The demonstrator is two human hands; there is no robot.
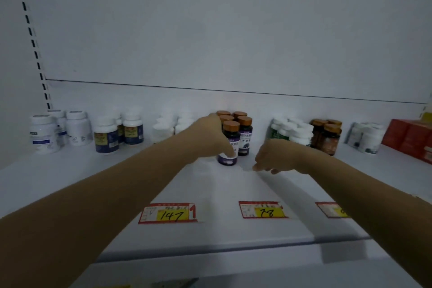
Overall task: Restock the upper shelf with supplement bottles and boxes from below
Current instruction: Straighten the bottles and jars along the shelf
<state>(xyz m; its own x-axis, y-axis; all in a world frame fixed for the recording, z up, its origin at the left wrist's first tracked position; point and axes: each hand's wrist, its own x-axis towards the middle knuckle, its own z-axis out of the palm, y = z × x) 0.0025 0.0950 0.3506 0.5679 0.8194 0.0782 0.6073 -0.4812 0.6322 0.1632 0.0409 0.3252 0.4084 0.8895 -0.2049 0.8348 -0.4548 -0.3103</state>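
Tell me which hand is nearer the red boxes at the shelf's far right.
Right. The right hand rests on the shelf nearer the red boxes, though well short of them; the left hand is farther, at the purple-label bottle.

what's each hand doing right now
Left hand: closed around the front purple-label bottle.
Right hand: empty, fingers loosely curled, holding nothing.

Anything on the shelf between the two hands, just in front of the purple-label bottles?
No. In the head view, the shelf is bare between the left hand, on the front purple-label bottle, and the empty right hand.
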